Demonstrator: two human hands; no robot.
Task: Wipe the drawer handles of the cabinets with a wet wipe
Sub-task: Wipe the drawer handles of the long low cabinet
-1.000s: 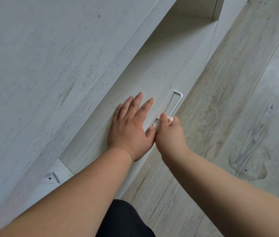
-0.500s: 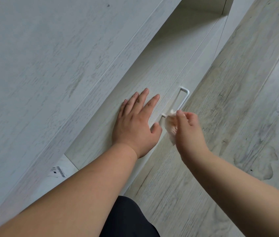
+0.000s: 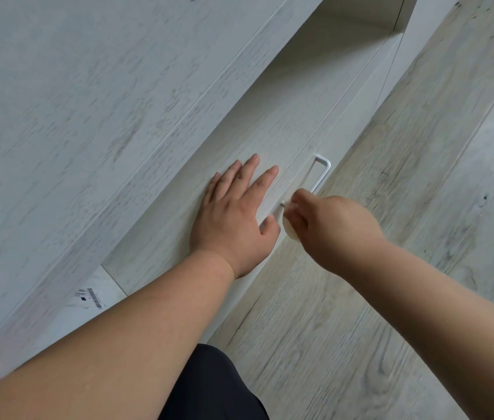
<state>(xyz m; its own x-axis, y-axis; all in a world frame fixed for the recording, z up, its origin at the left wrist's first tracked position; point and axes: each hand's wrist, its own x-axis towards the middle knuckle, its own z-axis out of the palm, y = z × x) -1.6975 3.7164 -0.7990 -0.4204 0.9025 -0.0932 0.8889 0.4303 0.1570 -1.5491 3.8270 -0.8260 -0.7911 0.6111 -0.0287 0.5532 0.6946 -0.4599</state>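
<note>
Head view: one cabinet, pale wood grain, top surface point(image 3: 88, 116) fills the left of the frame. Two drawer fronts are visible, split by a thin seam: upper front point(image 3: 270, 116) and lower front point(image 3: 351, 116). One drawer handle point(image 3: 321, 174), a white bar, sits on the lower front just beside the seam; its far end is bare and its near end is hidden under the wipe. One wet wipe point(image 3: 289, 230), white and bunched small, mostly hidden by fingers. One barcode sticker point(image 3: 91, 298) on the cabinet's near side. Wood-look floor point(image 3: 421, 207) to the right. Dark clothing point(image 3: 209, 386) at the bottom edge.

Two hands, both bare-armed. Left hand point(image 3: 233, 216) lies flat on the upper front, fingers straight and slightly spread, thumb out toward the seam, holding nothing, just beside the handle's near end. Right hand point(image 3: 330, 225) has its fingers curled, pinching the wet wipe against the near end of the handle; a bit of wipe pokes out below the thumb. The two hands sit close together; cannot tell if they touch.
</note>
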